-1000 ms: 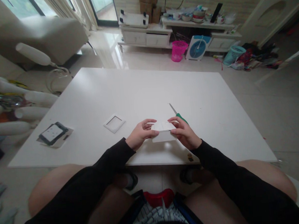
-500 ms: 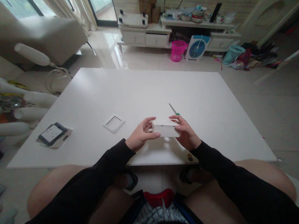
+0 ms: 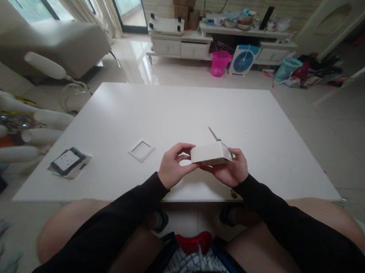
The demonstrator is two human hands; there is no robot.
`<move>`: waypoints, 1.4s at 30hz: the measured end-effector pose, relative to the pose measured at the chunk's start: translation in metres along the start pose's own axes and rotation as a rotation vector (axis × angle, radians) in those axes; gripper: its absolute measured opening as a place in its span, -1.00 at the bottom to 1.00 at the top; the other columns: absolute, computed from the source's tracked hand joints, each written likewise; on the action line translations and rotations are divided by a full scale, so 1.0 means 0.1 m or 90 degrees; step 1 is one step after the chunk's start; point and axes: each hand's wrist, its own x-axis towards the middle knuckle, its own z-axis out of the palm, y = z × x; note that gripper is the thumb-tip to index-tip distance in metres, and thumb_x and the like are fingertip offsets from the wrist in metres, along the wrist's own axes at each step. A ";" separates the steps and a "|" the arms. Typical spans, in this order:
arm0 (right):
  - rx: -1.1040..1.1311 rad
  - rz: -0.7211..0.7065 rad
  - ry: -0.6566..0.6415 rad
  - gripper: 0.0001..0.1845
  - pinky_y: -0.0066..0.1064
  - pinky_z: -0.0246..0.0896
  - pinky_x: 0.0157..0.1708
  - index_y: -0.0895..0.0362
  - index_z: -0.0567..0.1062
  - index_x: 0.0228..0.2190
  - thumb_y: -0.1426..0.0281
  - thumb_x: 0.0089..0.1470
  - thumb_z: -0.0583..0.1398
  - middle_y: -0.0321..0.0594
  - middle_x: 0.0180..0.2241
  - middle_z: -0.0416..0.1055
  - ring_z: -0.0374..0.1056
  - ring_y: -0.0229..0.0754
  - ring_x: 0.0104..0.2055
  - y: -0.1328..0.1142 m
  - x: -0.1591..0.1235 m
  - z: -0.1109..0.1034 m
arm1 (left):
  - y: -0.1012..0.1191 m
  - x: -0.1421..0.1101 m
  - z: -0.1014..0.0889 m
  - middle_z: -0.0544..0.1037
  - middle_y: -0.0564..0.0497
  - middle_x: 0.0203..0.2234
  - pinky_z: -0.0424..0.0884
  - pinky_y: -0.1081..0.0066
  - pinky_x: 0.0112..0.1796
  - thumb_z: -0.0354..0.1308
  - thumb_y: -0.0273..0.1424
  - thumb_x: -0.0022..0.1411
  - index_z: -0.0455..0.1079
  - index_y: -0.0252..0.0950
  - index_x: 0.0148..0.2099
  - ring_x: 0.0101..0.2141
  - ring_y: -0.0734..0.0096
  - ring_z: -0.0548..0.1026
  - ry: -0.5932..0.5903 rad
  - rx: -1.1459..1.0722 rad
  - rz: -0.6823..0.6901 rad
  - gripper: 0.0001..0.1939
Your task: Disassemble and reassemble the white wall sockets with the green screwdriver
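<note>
Between my hands, over the front of the white table, is a small white box (image 3: 208,153). My left hand (image 3: 175,165) grips its left end, thumb along the lower edge and fingers on top. My right hand (image 3: 230,170) supports it from below at the right end. Just behind the box lies a screwdriver (image 3: 213,133) with a metal shaft and a green handle, partly hidden by the box. To the left of my hands a white square frame (image 3: 138,156) lies flat. Farther left, a dark-edged white socket panel (image 3: 67,160) rests on a flat piece.
The white table (image 3: 174,108) spans the space ahead, its front edge close to my knees. White padded bars (image 3: 31,137) stand at the left. Beyond the table are a pink basket (image 3: 219,63), a blue fan (image 3: 244,59) and a cluttered low cabinet (image 3: 192,49).
The box has been turned over, so a broad plain face shows on top. My right hand has shifted from its right side to underneath it. The view has moved slightly.
</note>
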 end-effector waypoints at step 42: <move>-0.996 -0.286 -0.099 -0.21 0.07 0.35 0.08 0.12 0.29 0.02 0.33 -0.22 0.48 0.02 -0.01 0.33 0.33 0.20 0.04 0.21 0.20 -0.37 | -0.59 0.03 -0.07 0.49 -0.19 -0.09 0.46 0.04 -0.02 0.41 -0.33 -0.16 0.27 -0.31 0.10 -0.04 -0.08 0.44 -0.257 0.579 -0.001 -0.26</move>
